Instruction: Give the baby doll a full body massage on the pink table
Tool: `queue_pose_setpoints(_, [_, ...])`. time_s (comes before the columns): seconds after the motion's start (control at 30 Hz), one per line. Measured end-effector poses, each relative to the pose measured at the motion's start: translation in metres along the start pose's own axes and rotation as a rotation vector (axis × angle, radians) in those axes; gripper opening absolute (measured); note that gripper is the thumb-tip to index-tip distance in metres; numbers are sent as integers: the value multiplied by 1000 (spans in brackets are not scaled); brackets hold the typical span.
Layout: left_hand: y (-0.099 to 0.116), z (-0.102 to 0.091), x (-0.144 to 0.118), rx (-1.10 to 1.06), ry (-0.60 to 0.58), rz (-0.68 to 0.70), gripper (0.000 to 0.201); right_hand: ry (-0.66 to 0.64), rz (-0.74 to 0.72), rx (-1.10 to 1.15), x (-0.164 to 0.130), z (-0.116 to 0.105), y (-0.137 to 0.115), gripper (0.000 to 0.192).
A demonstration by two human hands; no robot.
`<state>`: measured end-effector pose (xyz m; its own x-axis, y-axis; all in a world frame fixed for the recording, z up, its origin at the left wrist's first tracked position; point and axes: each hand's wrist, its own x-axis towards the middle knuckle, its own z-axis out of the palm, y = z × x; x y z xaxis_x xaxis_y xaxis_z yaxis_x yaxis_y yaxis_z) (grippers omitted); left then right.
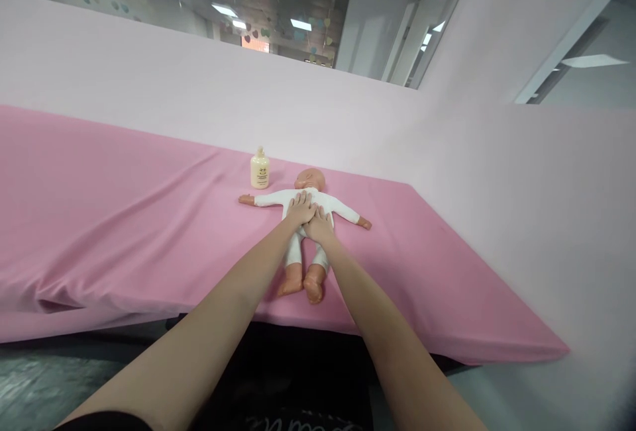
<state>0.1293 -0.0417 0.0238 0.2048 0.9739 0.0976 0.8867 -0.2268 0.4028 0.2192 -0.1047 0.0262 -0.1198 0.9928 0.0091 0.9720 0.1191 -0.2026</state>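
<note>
A baby doll [293,255] in white clothes lies on its back on the pink cloth [163,219], arms spread wide and feet towards me. My left hand [301,209] rests flat on the doll's chest, fingers stretched out towards its head. Beside it, a little lower and to the right, my right hand [319,222] lies flat on the doll's belly. The two hands touch each other along their inner edges. Both hide most of the doll's trunk. Past the doll's outstretched arm on the left stands a cream pump bottle [260,171] with dark print.
The pink cloth drapes over a table whose front edge runs close to my body. A pale wall [209,106] rises behind the table, with a window [278,14] above it. To the right is another wall [497,173] with its own window [591,60].
</note>
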Motion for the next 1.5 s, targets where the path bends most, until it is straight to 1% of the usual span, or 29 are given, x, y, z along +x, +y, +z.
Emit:
queue_pose_setpoints(0.13, [-1,-2,-15,-3,8,-40,70,30,-12,-5,-12,3,0,71])
queue_pose_setpoints(0.3, [-4,-3,-33,-24,15,-83,69,25,7,18,-22,5,0,68])
queue_pose_setpoints(0.6, [-8,-5,-49,-59,30,-96,65,51,94,55,-24,3,3,65])
queue_pose_setpoints(0.9, [-11,-4,-51,-24,32,-75,66,72,162,50,-10,6,2,69])
queue_pose_setpoints(1.1, [-13,-2,-48,0,24,-41,67,71,199,41,6,2,6,69])
queue_pose_setpoints(1.27, [-16,-2,-44,16,6,-6,67,75,187,42,24,1,11,71])
queue_pose_setpoints(1.4, [-18,-3,-42,31,-15,22,69,103,168,-2,35,0,14,74])
queue_pose_setpoints(1.5, [-20,-2,-41,69,-11,54,71,112,133,-43,42,-2,15,74])
